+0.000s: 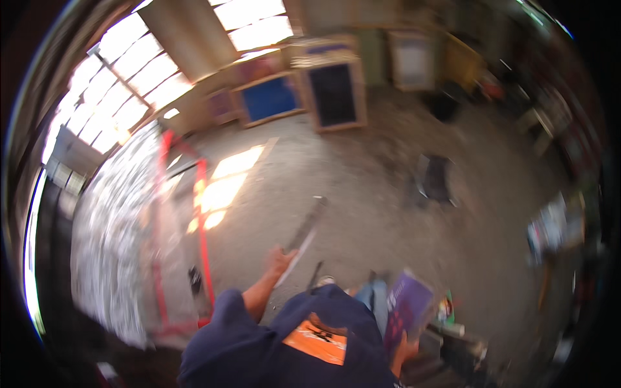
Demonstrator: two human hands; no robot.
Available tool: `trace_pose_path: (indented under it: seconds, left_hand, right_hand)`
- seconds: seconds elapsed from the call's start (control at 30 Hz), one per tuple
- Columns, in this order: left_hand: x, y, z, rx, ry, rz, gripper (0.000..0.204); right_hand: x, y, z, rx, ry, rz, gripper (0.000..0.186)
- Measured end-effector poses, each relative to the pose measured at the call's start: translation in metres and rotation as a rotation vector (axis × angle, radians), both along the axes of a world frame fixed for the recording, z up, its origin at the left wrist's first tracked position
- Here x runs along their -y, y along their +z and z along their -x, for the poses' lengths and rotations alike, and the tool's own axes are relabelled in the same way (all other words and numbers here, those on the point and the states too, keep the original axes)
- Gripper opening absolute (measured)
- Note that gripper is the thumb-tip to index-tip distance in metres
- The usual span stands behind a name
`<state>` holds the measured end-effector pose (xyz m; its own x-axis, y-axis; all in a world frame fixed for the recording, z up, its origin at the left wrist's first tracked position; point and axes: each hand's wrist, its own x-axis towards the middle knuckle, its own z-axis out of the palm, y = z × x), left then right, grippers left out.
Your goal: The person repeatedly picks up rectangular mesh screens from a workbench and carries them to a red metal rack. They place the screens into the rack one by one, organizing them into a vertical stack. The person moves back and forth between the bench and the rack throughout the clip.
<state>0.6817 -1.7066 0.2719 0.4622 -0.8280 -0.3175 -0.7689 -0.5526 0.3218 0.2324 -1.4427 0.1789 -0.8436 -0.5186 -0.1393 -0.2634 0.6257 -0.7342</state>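
Observation:
My left hand is closed on a long, narrow, flat strip, dark grey with a pale edge, which points forward over the concrete floor. At the lower right my right hand grips a purple panel with markings on it, held upright beside my leg; blur hides its exact kind. To the left of my left arm stands a red frame, next to a large crumpled sheet of clear plastic.
Framed blue and dark panels lean by the far wall under windows. A black chair-like object stands on the floor at the right, with a dark bucket behind. Blurred clutter lines the right side.

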Motion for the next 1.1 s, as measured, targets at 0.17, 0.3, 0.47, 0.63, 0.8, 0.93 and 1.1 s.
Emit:
trace_pose_path:
  seconds: [0.17,0.3,0.47,0.63,0.8,0.93,1.1]
  left_hand:
    - [0.163,0.028,0.097,0.143,-0.174,0.204,0.067]
    - [0.264,0.045,0.211,0.253,-0.276,0.502,0.066]
    - [0.381,0.104,0.362,0.029,-0.315,0.566,0.059]
    - [0.479,0.124,0.521,-0.050,-0.479,0.647,0.052]
    - [0.564,0.109,0.695,-0.119,-0.617,0.689,0.055]
    - [0.648,0.089,0.849,-0.135,-0.693,0.506,0.055]
    - [0.719,0.092,1.046,-0.218,-0.813,0.360,0.057]
  right_hand:
    - [0.093,0.009,0.060,0.049,-0.166,-0.066,0.051]
    - [0.150,-0.006,0.131,0.042,-0.266,-0.107,0.048]
    - [0.229,0.009,0.231,0.067,-0.379,-0.247,0.053]
    - [0.289,0.019,0.336,0.057,-0.498,-0.265,0.052]
    - [0.315,-0.012,0.442,0.004,-0.610,-0.234,0.055]
    - [0.382,0.005,0.531,-0.083,-0.779,-0.407,0.052]
    - [0.427,0.029,0.650,0.027,-0.845,-0.388,0.047]
